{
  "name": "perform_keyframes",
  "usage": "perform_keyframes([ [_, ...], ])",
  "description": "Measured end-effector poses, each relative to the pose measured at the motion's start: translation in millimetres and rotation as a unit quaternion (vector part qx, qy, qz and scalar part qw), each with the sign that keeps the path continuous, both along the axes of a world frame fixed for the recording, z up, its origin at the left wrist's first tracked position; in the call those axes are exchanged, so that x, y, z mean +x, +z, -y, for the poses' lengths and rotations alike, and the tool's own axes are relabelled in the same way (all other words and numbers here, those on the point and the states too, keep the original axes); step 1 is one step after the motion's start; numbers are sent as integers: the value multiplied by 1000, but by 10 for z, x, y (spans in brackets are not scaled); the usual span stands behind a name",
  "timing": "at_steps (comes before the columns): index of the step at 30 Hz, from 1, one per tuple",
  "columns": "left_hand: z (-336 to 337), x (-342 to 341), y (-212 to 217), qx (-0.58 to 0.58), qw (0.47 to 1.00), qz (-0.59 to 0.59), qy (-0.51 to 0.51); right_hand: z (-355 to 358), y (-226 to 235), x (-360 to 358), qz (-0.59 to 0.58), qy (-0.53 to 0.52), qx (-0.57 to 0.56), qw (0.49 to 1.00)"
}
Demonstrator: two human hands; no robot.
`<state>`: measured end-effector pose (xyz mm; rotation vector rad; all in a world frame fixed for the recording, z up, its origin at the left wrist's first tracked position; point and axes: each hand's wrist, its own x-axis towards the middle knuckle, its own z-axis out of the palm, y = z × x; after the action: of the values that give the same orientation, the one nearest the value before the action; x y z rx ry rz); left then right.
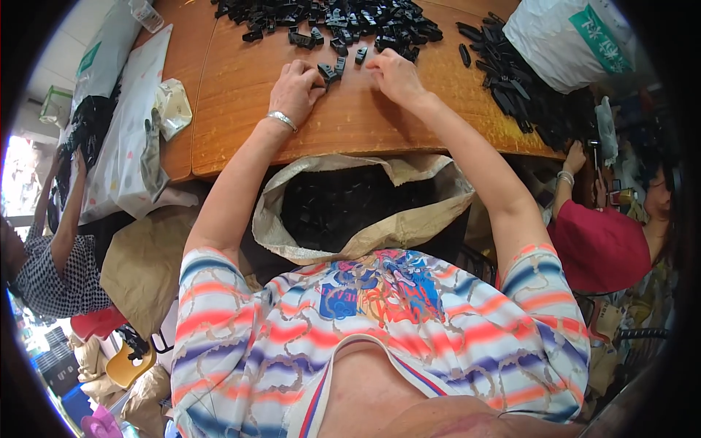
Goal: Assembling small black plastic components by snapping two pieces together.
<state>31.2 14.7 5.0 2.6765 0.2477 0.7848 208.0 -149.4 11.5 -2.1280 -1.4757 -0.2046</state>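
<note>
Now glossy, blocky black pieces point(328, 73) are lying on the scuffed wooden table point(234, 95) between left hand point(297, 89) and right hand point(398, 75), both half-curled, grips unclear; a woven sack point(398, 232) is gaping below

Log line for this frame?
left hand: by small black parts; right hand: beside one black part; black pile: on table; sack: open

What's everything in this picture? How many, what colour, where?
Table: one, brown, upper middle
Small parts: many, black, mostly heaped at top
Long parts: many, black, table's right
Sack: one, beige, table's near edge
Large bags: two, mostly white, upper left and right
Co-workers: two, checked and red tops, left and right
Chair: one, yellow, lower left
Other clutter: uncounted, mixed, both sides
Top: one, multicoloured stripes, bottom
Left hand: one, bare, beside small parts
Right hand: one, bare, beside small parts
</note>
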Motion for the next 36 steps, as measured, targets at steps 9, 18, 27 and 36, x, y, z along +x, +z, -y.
perform_keyframes([
  [9,265,-188,-19,-41,997,-23,-57,-381,-44,309,103,-2,-57,993],
  [18,305,-286,42,-91,994,-66,17,-78,-63,67,-4,11,-122,992],
  [27,499,-206,105,-111,993,-47,-17,199,-78,-110,-11,-5,-56,998],
  [36,204,-150,9,-87,990,-108,7,93,91,-590,-102,56,-5,993],
])
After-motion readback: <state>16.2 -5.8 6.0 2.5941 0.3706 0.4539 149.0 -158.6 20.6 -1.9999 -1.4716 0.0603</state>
